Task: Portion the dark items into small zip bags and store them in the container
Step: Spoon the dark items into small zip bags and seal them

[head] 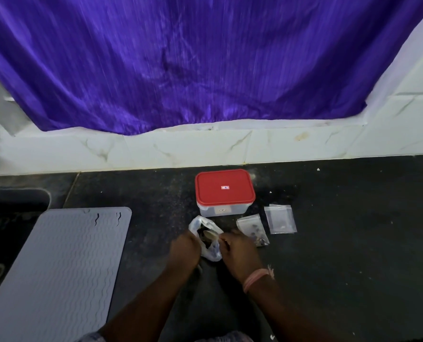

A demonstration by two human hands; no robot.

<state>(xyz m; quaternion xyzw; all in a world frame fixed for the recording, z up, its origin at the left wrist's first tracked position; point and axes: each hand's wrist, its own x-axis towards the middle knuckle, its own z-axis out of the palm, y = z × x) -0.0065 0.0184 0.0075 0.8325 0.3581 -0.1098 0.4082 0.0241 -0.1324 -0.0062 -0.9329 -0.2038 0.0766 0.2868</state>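
A clear plastic bag (206, 239) with dark items inside stands open on the black counter (341, 243). My left hand (184, 249) grips its left side. My right hand (238, 250) holds its right rim, fingers closed at the mouth. Behind the bag sits a clear container (224, 193) with its red lid on. To the right lie two small zip bags: the nearer zip bag (252, 229) holds a few dark items, the farther zip bag (280, 219) looks nearly empty.
A grey ribbed mat (57, 267) covers the counter's left part, partly over a dark sink (5, 218). White marble tiles (205, 149) and a purple curtain (193, 65) stand behind.
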